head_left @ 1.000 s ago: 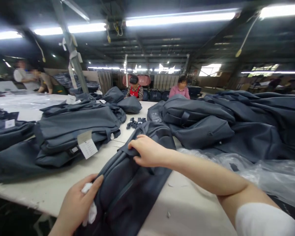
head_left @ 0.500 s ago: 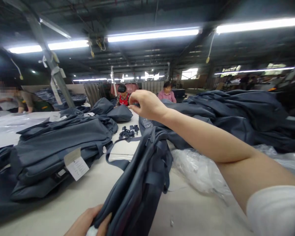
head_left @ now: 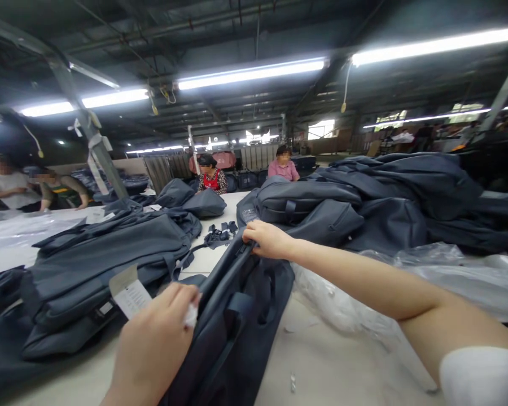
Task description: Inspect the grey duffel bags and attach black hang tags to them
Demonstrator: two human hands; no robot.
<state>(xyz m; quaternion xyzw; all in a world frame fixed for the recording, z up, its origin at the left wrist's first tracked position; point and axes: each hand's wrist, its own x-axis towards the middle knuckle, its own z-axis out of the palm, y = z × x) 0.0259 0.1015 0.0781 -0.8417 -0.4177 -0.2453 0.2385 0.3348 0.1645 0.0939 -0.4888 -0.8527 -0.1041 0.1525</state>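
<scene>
A dark blue fabric bag stands on its narrow side on the pale table in front of me, straps hanging along its right face. My right hand is closed on the far end of its upper edge, near the zipper. At the near part of that edge, my left hand is closed on the bag, and something small and white shows at its fingers. Left of the bag lies another dark blue bag with a paper tag on it.
Piled dark blue bags fill the right back of the table. Clear plastic bags lie to the right, and coiled straps beyond my bag. Co-workers sit or stand across the table, one in a red apron, another in a pink shirt.
My right hand has come down from the air onto the bag's far edge. My left hand has moved up and forward along the bag, which now tilts differently.
</scene>
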